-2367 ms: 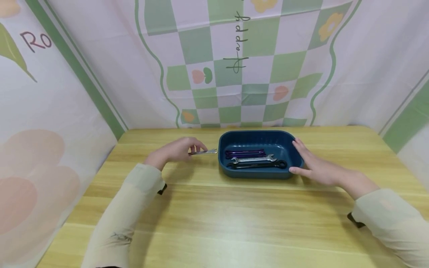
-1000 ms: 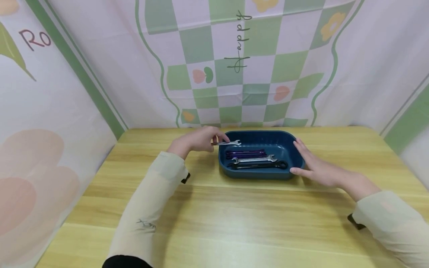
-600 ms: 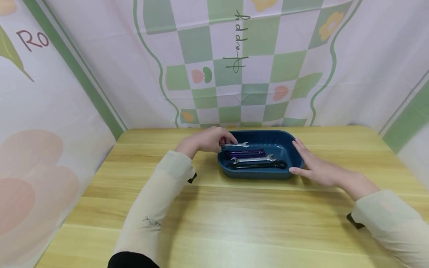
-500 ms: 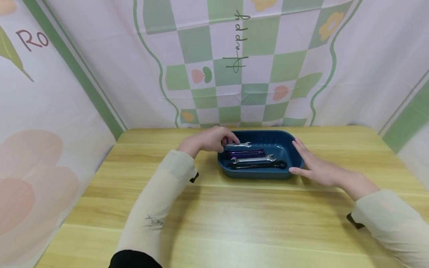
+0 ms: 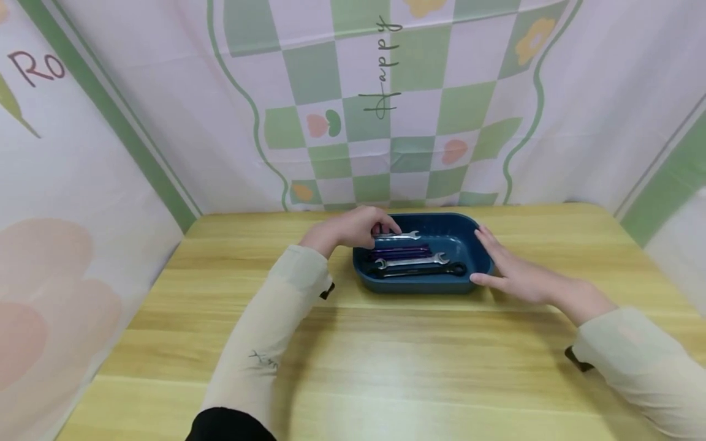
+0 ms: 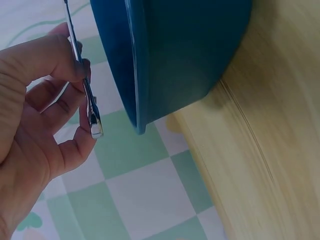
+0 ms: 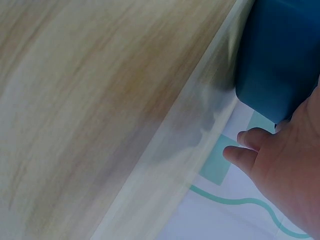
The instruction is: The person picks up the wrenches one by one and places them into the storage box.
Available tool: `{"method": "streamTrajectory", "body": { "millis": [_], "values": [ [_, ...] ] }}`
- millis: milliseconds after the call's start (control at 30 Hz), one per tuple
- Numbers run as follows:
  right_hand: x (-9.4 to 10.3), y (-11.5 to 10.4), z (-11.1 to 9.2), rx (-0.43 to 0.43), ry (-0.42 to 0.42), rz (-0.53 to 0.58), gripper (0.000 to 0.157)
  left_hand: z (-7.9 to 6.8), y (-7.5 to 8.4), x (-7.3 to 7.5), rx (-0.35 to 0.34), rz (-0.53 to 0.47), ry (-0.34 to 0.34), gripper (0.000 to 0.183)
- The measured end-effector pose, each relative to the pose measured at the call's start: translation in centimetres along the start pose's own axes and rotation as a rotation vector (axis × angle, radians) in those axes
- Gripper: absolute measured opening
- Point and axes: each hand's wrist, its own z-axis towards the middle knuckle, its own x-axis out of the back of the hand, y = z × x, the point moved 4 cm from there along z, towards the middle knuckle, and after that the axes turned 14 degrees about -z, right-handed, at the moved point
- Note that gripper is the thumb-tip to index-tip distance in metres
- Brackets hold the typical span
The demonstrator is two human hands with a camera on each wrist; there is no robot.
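Observation:
In the head view my left hand [image 5: 357, 229] pinches a silver open-end wrench [image 5: 409, 236] over the back left of a dark blue plastic tray [image 5: 421, 286]. The left wrist view has that wrench [image 6: 93, 120] between thumb and fingers, above the tray's rim [image 6: 139, 100]. Inside the tray lie purple wrenches [image 5: 402, 252], another silver open-end wrench [image 5: 412, 262] and a black wrench [image 5: 425, 271], roughly side by side. My right hand [image 5: 518, 274] rests against the tray's right end, fingers extended and thumb at the front corner. How many purple wrenches there are is hard to tell.
The tray stands near the back edge of a wooden table [image 5: 386, 355]. Behind it hangs a checked green and white cloth [image 5: 410, 110], and another patterned cloth [image 5: 83, 184] hangs along the left side.
From beside the tray's left end, my left hand has carried the silver wrench rightward and over the tray. My right hand keeps its place on the tray. The head view has shifted slightly.

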Motion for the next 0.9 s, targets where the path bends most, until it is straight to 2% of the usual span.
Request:
{"method": "streamTrajectory", "body": {
  "millis": [300,667,900],
  "values": [
    [-0.1,0.2,0.1,-0.001,-0.001,-0.004,0.096,1.3,0.4,0.2,-0.01,0.003,0.02,0.057],
    [-0.1,0.1,0.1,0.003,0.002,-0.02,0.096,2.4,0.7,-0.6,-0.015,-0.005,0.027,0.057],
    [-0.1,0.0,0.0,0.001,0.005,-0.032,0.097,3.0,0.7,-1.3,-0.015,0.006,0.004,0.056]
  ]
}}
